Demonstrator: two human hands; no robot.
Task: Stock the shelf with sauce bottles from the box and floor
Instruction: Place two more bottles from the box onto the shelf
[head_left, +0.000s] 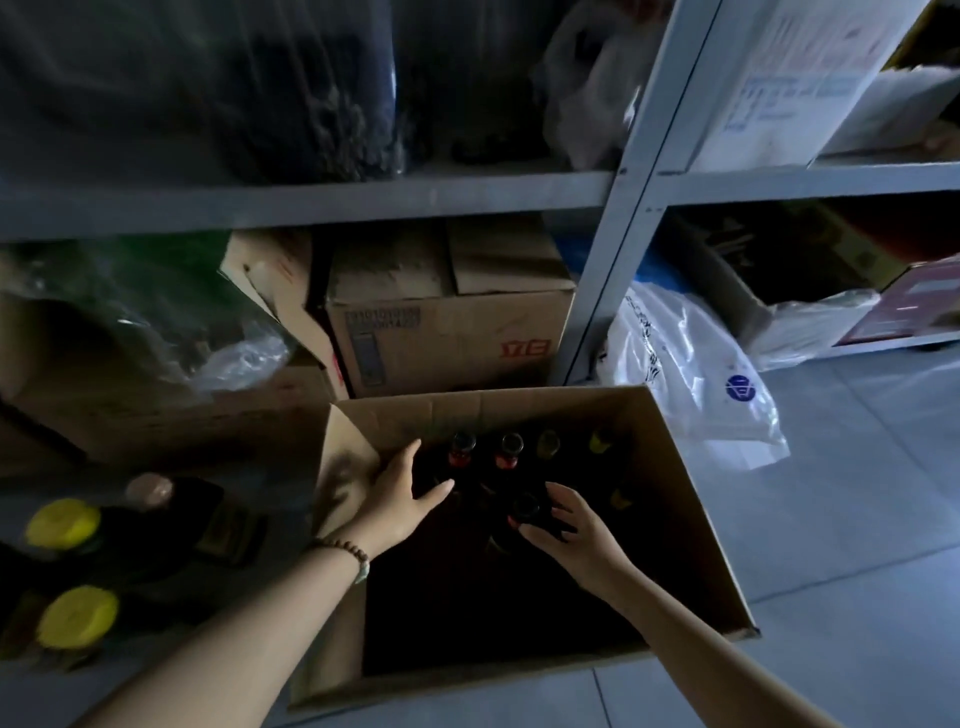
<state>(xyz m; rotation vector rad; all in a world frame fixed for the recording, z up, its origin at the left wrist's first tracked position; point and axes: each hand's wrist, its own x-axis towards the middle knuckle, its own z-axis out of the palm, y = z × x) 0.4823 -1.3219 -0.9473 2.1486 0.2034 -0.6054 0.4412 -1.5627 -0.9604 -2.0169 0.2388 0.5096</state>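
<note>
An open cardboard box stands on the floor in front of the grey metal shelf. Inside it several dark sauce bottles stand upright, two with red necks and others with yellow caps. My right hand is inside the box with its fingers closed around the top of a dark bottle. My left hand, a bead bracelet on its wrist, reaches in at the box's left wall with spread fingers and holds nothing. More dark bottles with yellow caps stand on the floor at the left.
The bottom shelf level holds closed cardboard boxes and plastic-wrapped goods. A white plastic bag lies beside the shelf post. Another shelf unit with boxes is at the right. Pale floor tiles extend to the right of the box.
</note>
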